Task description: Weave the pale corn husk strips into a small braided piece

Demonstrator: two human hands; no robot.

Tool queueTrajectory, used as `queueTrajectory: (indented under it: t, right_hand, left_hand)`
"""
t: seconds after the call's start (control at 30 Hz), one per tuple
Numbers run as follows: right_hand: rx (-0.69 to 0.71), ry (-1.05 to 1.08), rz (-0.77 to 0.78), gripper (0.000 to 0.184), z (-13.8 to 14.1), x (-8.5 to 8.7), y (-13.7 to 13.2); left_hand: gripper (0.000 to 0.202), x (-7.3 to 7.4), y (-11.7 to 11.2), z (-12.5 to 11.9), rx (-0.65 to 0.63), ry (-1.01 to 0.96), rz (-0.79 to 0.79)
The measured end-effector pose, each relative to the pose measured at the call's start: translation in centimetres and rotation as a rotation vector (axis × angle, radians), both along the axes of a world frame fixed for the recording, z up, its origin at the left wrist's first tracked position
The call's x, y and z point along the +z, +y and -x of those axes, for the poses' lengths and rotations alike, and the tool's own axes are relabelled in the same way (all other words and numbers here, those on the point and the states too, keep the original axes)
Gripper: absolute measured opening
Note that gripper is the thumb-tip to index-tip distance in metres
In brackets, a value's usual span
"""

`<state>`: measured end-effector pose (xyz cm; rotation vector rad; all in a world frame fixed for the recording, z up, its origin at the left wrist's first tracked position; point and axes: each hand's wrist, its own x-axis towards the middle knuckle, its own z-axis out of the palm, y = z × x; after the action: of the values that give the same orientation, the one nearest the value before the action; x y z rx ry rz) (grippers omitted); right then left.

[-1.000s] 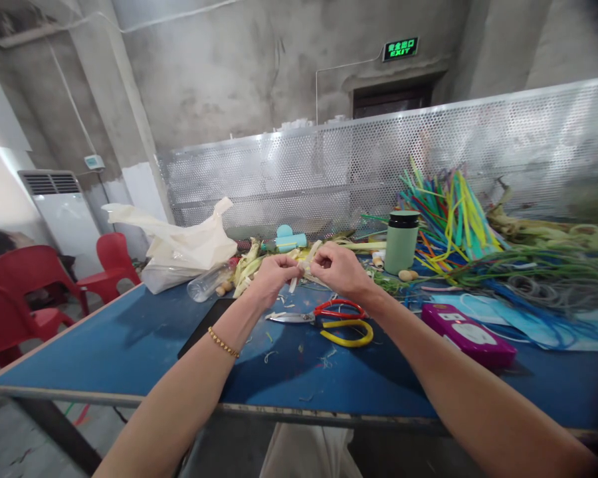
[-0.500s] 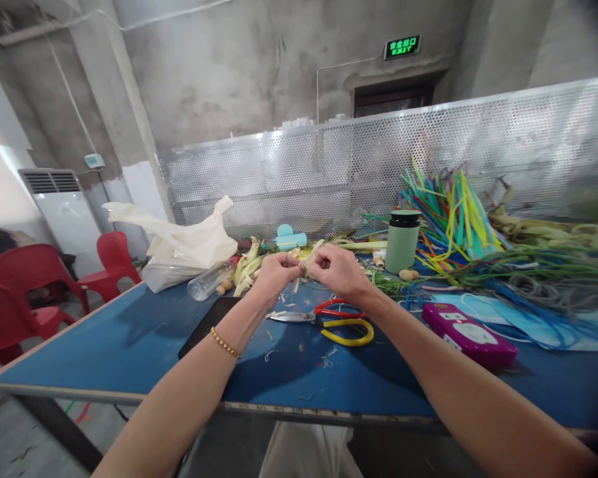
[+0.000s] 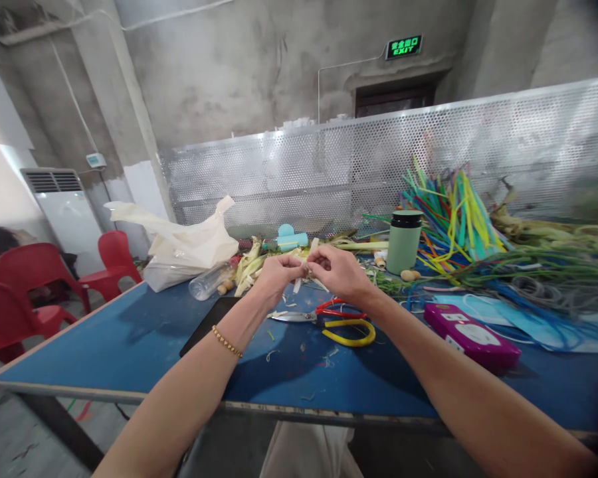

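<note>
Since the earlier frame the hands have barely shifted, the pale strip turning slightly between them. In the head view, the left hand (image 3: pixel 275 273) and right hand (image 3: pixel 337 271) both pinch that strip (image 3: pixel 303 271) above the table (image 3: pixel 129 332), just beyond the scissors (image 3: pixel 329 317). Working it well likely means short, close fingertip grips and even tension.

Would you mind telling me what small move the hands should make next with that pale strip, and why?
Probably draw the fingertips slightly apart to pull the strip snug. Both the left hand and right hand pinch the pale strip together above the blue table, its ends sticking out loose above and below, and the scissors lie untouched beneath.
</note>
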<state>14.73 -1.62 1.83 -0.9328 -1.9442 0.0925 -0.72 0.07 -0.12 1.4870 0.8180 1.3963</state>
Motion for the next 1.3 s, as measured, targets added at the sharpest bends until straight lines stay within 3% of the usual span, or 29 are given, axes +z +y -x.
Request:
queueTrajectory:
  t: [0.17,0.33,0.47,0.77,0.9,1.07,1.2,1.3]
  right_hand:
    - [0.024,-0.014,-0.003,0.014,0.0,0.0,0.0]
    - [-0.047,-0.085,-0.078,0.005,0.0,0.0,0.0]
    - [-0.06,-0.145,-0.106,0.007,-0.3,-0.2,0.4]
    - [0.02,-0.047,-0.015,0.011,-0.9,-0.1,1.3]
    - [0.021,-0.024,0.0,0.01,-1.0,0.1,1.2]
    - [0.014,-0.056,-0.123,0.008,-0.9,0.0,1.3]
    - [0.007,-0.037,-0.123,0.01,-1.1,0.3,1.2]
    - [-0.079,0.114,-0.137,0.023,-1.7,0.9,1.3]
  left_hand:
    - [0.023,0.2,-0.3,-0.1,0.006,0.04,-0.005]
    - [0.022,0.3,-0.8,-0.3,0.028,0.154,-0.057]
    - [0.015,-0.1,-0.6,-0.3,0.073,0.288,-0.091]
    - [0.012,-0.4,-0.9,-0.6,0.007,0.467,-0.157]
    - [0.01,-0.3,-1.2,-0.8,-0.054,0.477,-0.153]
    - [0.012,-0.2,-1.5,-0.8,-0.065,0.474,-0.108]
    - [0.01,-0.2,-1.5,-0.7,-0.114,0.339,-0.025]
    - [0.013,-0.1,-1.2,-0.7,-0.141,0.176,0.043]
